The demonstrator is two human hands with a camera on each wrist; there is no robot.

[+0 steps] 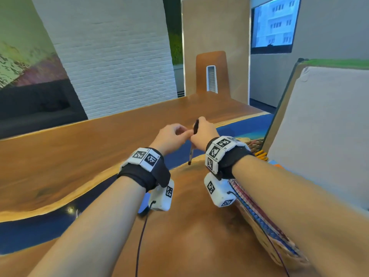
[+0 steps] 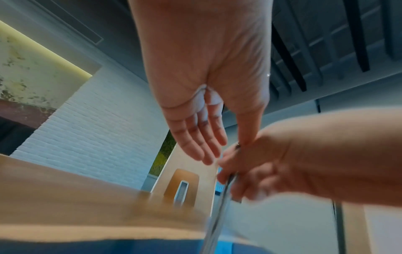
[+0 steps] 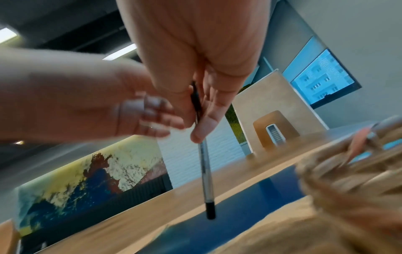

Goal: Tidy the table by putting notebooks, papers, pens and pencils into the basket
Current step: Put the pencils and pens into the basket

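Observation:
A clear pen (image 1: 191, 154) with a black cap hangs almost upright over the table's blue strip. My right hand (image 1: 196, 134) grips its upper part; in the right wrist view the thumb and fingers (image 3: 206, 110) pinch the pen (image 3: 205, 171) with its dark end down. My left hand (image 1: 179, 132) is right beside it. Its fingers (image 2: 202, 137) lie nearly straight and its thumb touches the right hand near the pen's top. The woven basket (image 1: 257, 230) sits under my right forearm with spiral notebooks (image 1: 249, 198) in it.
The wooden table (image 1: 79, 152) has a blue resin strip running across it. Orange pencils (image 1: 261, 154) lie at the basket's far end. A large grey padded board (image 1: 319, 126) leans at the right. A brown chair back (image 1: 211, 72) stands at the table's far end.

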